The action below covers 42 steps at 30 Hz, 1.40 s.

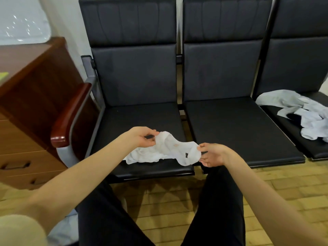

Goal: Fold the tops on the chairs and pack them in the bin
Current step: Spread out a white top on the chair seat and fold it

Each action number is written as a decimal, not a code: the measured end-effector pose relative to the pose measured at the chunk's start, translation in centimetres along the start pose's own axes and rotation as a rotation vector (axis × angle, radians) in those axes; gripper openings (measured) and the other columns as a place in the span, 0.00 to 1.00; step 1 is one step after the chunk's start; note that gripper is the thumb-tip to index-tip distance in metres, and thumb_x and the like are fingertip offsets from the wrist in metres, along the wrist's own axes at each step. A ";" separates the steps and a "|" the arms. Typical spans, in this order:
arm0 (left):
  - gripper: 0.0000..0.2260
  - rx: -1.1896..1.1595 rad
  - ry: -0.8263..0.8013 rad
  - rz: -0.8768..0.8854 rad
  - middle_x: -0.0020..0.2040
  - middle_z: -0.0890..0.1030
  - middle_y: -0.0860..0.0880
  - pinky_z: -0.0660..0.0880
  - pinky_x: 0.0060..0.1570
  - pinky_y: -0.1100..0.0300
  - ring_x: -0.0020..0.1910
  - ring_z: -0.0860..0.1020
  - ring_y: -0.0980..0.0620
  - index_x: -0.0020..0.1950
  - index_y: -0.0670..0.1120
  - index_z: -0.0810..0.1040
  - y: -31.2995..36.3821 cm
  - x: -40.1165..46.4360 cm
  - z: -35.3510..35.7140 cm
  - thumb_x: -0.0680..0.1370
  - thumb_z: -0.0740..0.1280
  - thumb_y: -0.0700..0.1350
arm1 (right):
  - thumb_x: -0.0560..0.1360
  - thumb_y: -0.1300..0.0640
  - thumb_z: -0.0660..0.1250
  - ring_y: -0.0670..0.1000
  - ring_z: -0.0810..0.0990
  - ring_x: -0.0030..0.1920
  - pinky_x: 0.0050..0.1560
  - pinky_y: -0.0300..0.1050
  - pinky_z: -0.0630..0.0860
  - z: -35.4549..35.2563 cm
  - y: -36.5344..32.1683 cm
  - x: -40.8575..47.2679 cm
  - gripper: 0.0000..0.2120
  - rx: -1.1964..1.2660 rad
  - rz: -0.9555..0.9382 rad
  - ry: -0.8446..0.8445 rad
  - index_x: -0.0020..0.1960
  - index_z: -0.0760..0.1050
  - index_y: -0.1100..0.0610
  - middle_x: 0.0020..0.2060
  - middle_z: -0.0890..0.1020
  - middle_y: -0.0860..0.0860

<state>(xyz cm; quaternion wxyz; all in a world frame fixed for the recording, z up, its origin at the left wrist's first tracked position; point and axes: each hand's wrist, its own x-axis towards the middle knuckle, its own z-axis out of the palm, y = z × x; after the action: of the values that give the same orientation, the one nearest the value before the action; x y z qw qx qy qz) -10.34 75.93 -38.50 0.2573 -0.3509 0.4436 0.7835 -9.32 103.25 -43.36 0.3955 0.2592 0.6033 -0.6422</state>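
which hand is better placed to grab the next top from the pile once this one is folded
Right. The right hand sits nearer the crumpled pile of white tops on the far-right black padded chair seat; the left hand pinches the thin white top farther away.

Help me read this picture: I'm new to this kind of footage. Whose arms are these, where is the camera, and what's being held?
There is no machine here. The camera sits on a person's head, looking forward and down, so the arms and dark-trousered legs are the wearer's own. The left hand and the right hand each pinch one end of a white top, stretched between them above the front of the left chair seat; its lower part rests on the seat. The middle seat is bare. More white tops lie crumpled on the right seat. A wooden desk stands at the left. I cannot make out a bin for certain.
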 end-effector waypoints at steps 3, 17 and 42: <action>0.13 0.162 -0.057 0.136 0.64 0.75 0.40 0.71 0.66 0.52 0.64 0.75 0.45 0.58 0.40 0.77 -0.4 -0.6 0.3 0.76 0.66 0.28 | 0.79 0.61 0.64 0.49 0.79 0.49 0.44 0.42 0.74 0.5 0.3 0.1 0.07 0.111 -0.100 -0.046 0.56 0.75 0.54 0.51 0.82 0.52; 0.09 0.715 0.246 0.790 0.45 0.84 0.46 0.74 0.52 0.59 0.50 0.81 0.50 0.47 0.41 0.85 0.1 -1.5 -0.6 0.68 0.76 0.33 | 0.72 0.65 0.73 0.46 0.84 0.46 0.48 0.38 0.80 2.4 -1.6 -2.2 0.09 -0.187 -1.065 0.341 0.52 0.83 0.59 0.45 0.85 0.51; 0.05 0.417 0.594 1.845 0.37 0.72 0.56 0.67 0.36 0.74 0.35 0.70 0.61 0.48 0.44 0.69 19.0 -18.7 3.2 0.81 0.62 0.44 | 0.81 0.58 0.61 0.40 0.69 0.34 0.36 0.28 0.67 14.8 -24.6 -16.3 0.08 -0.238 -1.764 0.425 0.44 0.68 0.57 0.34 0.71 0.44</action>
<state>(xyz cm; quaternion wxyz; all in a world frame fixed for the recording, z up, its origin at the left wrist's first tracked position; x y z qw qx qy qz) -13.36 68.02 -12.97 -0.5186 0.0021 0.7185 0.4635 -18.38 90.90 -14.06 -0.3338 -0.2252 0.7050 -0.5839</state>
